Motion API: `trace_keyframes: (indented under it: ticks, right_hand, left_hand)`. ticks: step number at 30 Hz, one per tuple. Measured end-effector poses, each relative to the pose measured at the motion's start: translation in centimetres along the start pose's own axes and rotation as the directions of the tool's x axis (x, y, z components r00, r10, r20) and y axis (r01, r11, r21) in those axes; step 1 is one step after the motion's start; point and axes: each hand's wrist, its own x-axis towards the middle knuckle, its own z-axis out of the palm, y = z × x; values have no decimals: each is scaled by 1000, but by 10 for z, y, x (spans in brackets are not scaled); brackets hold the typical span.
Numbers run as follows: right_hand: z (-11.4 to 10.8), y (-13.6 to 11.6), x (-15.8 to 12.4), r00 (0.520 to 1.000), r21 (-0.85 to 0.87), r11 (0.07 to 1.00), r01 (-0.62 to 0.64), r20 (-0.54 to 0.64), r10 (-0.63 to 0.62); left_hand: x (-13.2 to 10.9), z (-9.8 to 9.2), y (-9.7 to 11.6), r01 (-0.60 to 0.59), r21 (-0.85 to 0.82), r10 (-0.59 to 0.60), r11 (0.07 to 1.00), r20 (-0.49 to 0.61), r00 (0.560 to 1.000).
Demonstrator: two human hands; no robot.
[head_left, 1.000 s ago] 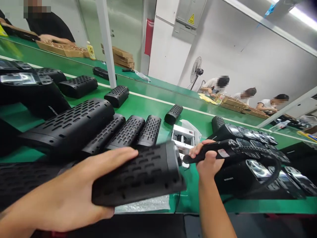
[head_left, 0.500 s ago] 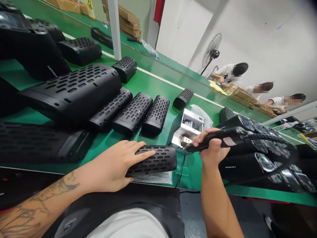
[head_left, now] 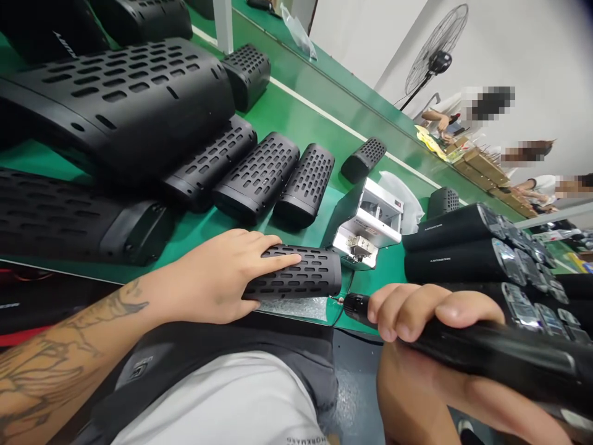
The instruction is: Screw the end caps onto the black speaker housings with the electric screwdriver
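Your left hand [head_left: 227, 278] clamps black slotted plastic casing [head_left: 312, 277]; right hand [head_left: 428, 312] grips black cylindrical driver [head_left: 500, 349], 4 o'clock; seemingly mid-job, finished part unclear.

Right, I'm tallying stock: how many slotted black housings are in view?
10: one housing under the left hand; three beyond it; two at left; two flanking the post; one beyond the silver machine; one behind the right stack. More may be hidden.
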Motion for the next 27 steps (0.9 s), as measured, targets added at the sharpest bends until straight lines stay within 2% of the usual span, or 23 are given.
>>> trace_keyframes:
  ticks: [3,4,8,10,16,23,25,27]
  right_hand:
    - [10,14,1,997,87,996,-12,-78,19]
    - [10,18,4,997,111,994,-12,-72,20]
    - [2,31,17,990,141,990,-7,139,-13]
    - [-2,36,20,979,166,986,-8,201,-26]
    - [2,43,18,964,194,981,-22,264,-30]
    - [-3,50,31,901,195,981,-9,427,-76]
    - [-2,49,26,902,203,979,-11,424,-78]
    - [-2,44,20,927,193,981,-28,372,-47]
  left_hand:
    - [1,-2,1,2,9,-2,1000,8,1000]
    - [1,-2,2,4,13,-5,1000,10,1000]
    - [2,-3,3,15,13,-15,1000,7,1000]
    - [3,-4,5,17,16,-17,1000,19,1000]
    - [5,-7,7,6,39,-8,999,56,998]
    - [3,-5,6,10,-2,-10,1000,33,999]
    - [3,-4,7,18,-16,-17,1000,15,1000]
    - [2,-3,7,25,-21,-24,999,3,1000]
